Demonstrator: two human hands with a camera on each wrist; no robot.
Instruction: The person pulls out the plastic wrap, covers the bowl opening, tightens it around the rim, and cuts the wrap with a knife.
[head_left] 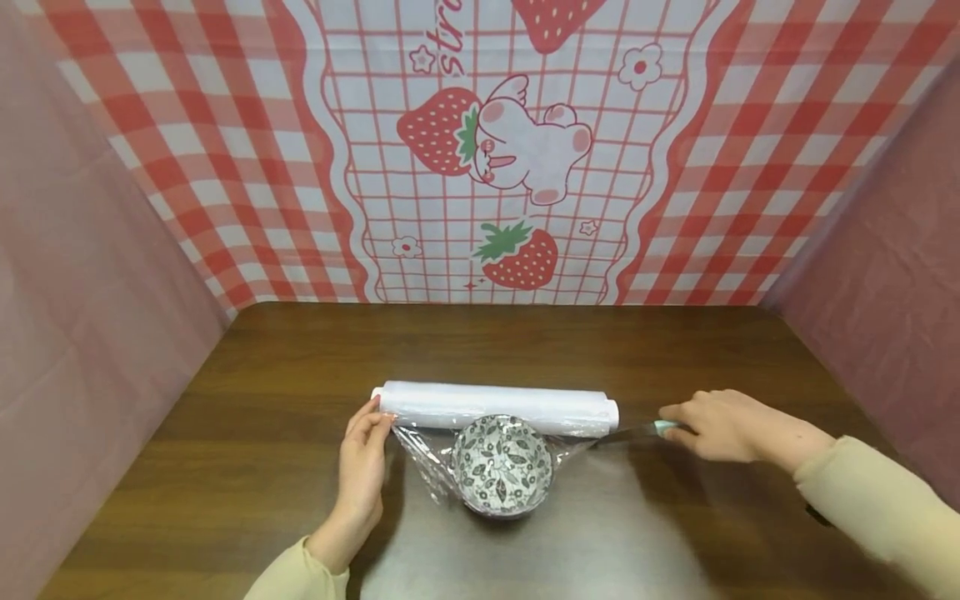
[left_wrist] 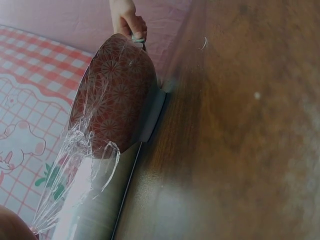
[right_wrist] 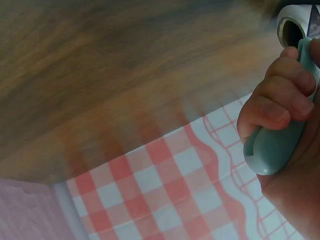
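A patterned bowl stands on the table with clear plastic wrap stretched over it. Right behind it lies the white roll that the wrap comes from. My left hand is at the roll's left end, pinching the gathered edge of the wrap between thumb and fingers. On the other side my right hand grips a knife by its mint-green handle. The blade points left, its tip at the wrap between the bowl and the roll's right end. In the left wrist view, wrinkled film hangs off the bowl's side.
The brown wooden table extends to both sides and behind the roll. A red-and-white checked strawberry cloth hangs along the back edge, with pink cloth at the left and right.
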